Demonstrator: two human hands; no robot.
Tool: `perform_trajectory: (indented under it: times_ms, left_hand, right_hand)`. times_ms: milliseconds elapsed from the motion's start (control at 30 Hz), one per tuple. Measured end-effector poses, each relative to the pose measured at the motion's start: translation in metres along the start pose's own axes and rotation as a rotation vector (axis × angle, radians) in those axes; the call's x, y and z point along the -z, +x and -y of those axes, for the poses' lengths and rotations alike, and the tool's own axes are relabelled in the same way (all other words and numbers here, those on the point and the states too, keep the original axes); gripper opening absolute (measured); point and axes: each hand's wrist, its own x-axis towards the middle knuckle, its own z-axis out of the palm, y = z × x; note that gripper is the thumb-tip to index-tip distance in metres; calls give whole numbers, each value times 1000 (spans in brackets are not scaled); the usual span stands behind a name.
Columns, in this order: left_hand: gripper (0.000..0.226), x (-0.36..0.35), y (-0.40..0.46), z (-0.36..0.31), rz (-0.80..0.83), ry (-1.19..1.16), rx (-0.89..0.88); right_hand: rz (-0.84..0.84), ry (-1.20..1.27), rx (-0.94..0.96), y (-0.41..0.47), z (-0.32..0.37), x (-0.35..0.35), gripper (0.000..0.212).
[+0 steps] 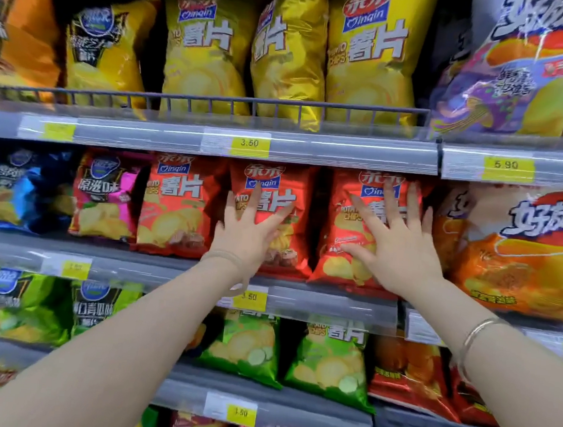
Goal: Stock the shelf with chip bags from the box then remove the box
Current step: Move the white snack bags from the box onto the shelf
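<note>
**Both hands flat on the red chip bags, middle shelf**

Forearms come in from the bottom of the frame, nearest the camera, a bracelet (477, 336) on the right wrist and a thin band on the left. Left hand (247, 234) is spread open, fingers splayed, pressing on the front of a red chip bag (277, 192). Right hand (396, 244) is the same deal, open palm flat on the next red bag (344, 253) just beside it. Neither hand is gripping anything, and they're apart, one per bag. Both bags stand upright on the middle shelf (317, 298), with a third red one (175, 204) to their left. Yellow bags (368, 57) sit on the shelf above, green ones (328, 360) below. No box in view.
</note>
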Motion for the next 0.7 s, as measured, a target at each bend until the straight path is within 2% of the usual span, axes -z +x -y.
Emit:
perform_trajectory:
  times_ms: [133, 267, 333, 400, 467, 567, 633, 700]
  left_hand:
    - [48, 1, 3, 6, 10, -36, -77]
    - [48, 7, -6, 31, -36, -92, -198]
    - [50, 10, -11, 51, -87, -108, -231]
    - [55, 12, -14, 73, -218, -137, -222]
    - [57, 11, -14, 99, -320, -135, -119]
    - [69, 5, -11, 141, -277, -210, 165]
    - [77, 3, -10, 161, -232, -356, 311]
    - [82, -1, -8, 177, -172, -486, 369]
  right_hand:
    - [-91, -66, -21, 0, 14, 0, 79]
    - [-187, -88, 93, 0, 57, 5, 73]
    - [-214, -44, 167, 4, 85, 9, 72]
    - [-201, 20, 228, 8, 117, 13, 72]
    - [-201, 128, 294, 12, 149, 11, 70]
    - [-138, 480, 305, 13, 203, 11, 77]
    - [67, 705, 205, 12, 236, 10, 80]
    - [199, 854, 64, 17, 261, 2, 81]
